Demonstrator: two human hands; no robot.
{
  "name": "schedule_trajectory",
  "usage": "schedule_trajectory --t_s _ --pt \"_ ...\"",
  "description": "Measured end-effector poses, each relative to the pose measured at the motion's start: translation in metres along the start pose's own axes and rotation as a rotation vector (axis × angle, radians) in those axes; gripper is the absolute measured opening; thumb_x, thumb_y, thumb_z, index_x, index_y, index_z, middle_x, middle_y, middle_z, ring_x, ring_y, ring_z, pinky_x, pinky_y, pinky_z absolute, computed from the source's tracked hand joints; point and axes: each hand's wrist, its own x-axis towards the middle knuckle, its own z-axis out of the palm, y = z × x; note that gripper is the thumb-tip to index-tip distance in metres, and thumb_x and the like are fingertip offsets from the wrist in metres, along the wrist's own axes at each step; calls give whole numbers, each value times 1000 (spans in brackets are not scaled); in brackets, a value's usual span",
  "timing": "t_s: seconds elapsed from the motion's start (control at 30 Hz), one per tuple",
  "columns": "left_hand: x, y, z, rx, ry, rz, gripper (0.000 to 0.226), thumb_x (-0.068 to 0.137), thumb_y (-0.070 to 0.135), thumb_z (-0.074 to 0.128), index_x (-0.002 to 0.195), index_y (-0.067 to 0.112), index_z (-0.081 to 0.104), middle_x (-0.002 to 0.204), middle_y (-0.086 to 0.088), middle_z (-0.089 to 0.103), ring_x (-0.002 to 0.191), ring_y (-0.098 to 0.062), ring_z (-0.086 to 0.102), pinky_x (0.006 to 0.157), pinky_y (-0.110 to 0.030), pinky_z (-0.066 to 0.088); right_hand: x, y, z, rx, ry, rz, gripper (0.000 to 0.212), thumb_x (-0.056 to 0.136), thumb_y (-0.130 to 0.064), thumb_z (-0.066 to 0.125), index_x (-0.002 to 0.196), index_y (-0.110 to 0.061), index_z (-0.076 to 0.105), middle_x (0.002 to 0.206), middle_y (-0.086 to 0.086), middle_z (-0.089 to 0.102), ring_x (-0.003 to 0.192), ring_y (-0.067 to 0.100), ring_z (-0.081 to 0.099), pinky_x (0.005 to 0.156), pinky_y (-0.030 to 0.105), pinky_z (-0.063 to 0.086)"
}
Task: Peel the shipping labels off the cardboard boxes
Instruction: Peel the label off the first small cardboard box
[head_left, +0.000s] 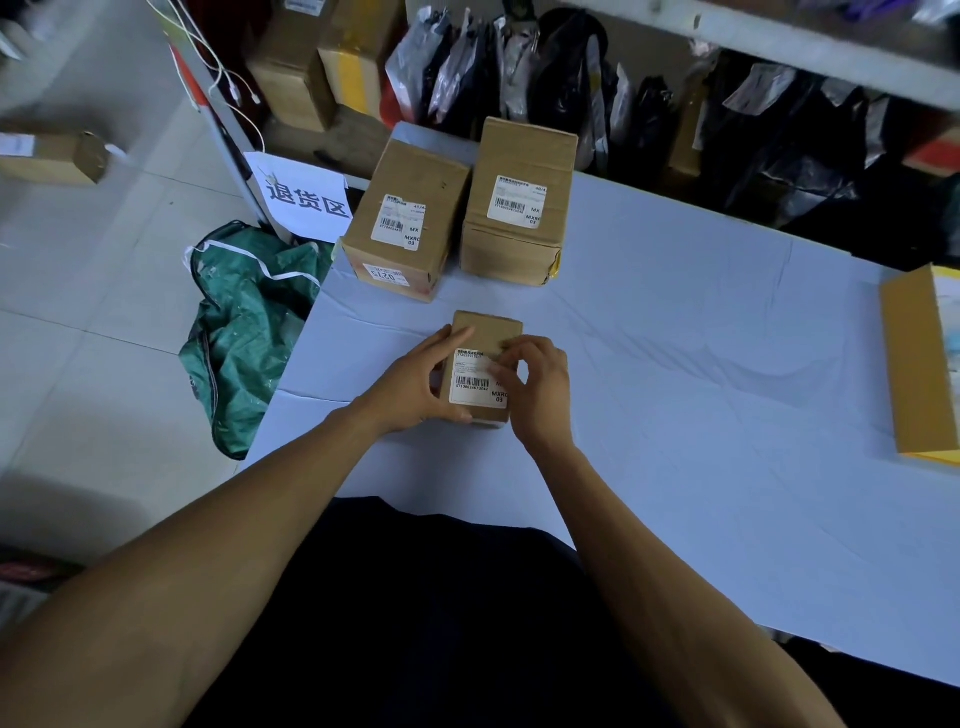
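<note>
A small cardboard box (485, 330) stands on the white-covered table (701, 395) in front of me. A white shipping label (470, 382) with a barcode covers its top. My left hand (415, 384) grips the box's left side, thumb under the near edge. My right hand (537, 387) is at the label's right edge, its fingers curled and pinching there. Two larger cardboard boxes stand behind it: the left box (410, 218) carries a label (402, 223), and the right box (519, 200) carries a label (517, 200) too.
A yellow-brown box (914, 364) lies at the table's right edge. A green bag (249, 322) sits on the floor left of the table, below a white paper sign (304, 200). Dark parcel bags (571, 78) and cartons fill the shelf behind. Another box (57, 156) lies on the floor far left.
</note>
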Motion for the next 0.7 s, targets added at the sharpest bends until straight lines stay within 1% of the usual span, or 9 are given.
schedule_trajectory --t_s 0.07,0.17,0.23,0.3,0.37,0.5,0.6,0.67,0.7 --pt "0 1 1 -8 1 8 111 63 9 89 149 38 27 157 12 21 125 -11 47 84 -11 50 1 1 -1 -5 -18 3 5 84 -16 70 86 -16 64 99 -11 59 103 16 51 85 20 42" --pt "0 2 1 -7 1 1 111 61 11 90 147 41 27 151 10 32 124 -16 48 87 -18 53 4 2 0 32 -43 38 9 80 -20 72 84 -20 63 98 -9 61 99 17 55 86 35 47" --pt "0 3 1 -10 -3 -15 111 61 12 90 145 45 27 148 7 36 124 -19 50 90 -25 54 4 1 0 51 -43 42 10 79 -20 74 81 -22 64 97 -8 62 97 18 57 86 38 48" --pt "-1 4 1 -22 -6 -24 110 62 10 89 145 47 26 146 6 40 122 -19 51 88 -23 54 5 -2 0 85 -24 65 11 79 -16 73 77 -24 64 96 -7 62 95 19 59 84 41 51" --pt "-1 4 0 -27 -11 -31 110 64 9 88 145 46 25 144 6 41 121 -18 51 83 -18 53 7 -6 -2 103 -18 111 14 81 -12 72 77 -23 63 95 -6 60 90 16 59 79 38 54" --pt "-2 4 0 -24 -16 -32 109 65 8 88 146 46 25 143 9 39 120 -15 48 78 -10 51 9 -10 -6 137 -30 149 26 83 -7 71 71 -26 58 96 -4 59 87 11 57 69 21 51" --pt "-2 4 1 -32 -19 -45 109 65 9 88 144 49 25 137 11 42 118 -15 50 76 -12 52 4 -4 -5 151 -50 74 23 82 -7 70 75 -27 61 99 -3 60 93 15 59 77 27 51" --pt "-2 5 1 -28 -20 -55 109 65 9 88 144 49 24 137 9 45 116 -16 51 76 -14 53 1 -1 -4 131 -51 30 12 83 -9 70 88 -20 69 103 -1 57 97 16 59 80 26 51" --pt "-2 5 1 -25 -20 -61 109 66 9 87 144 48 24 138 6 45 116 -16 51 77 -15 53 1 0 -4 124 -48 25 14 83 -8 70 94 -16 71 105 -1 55 96 15 59 80 25 52"
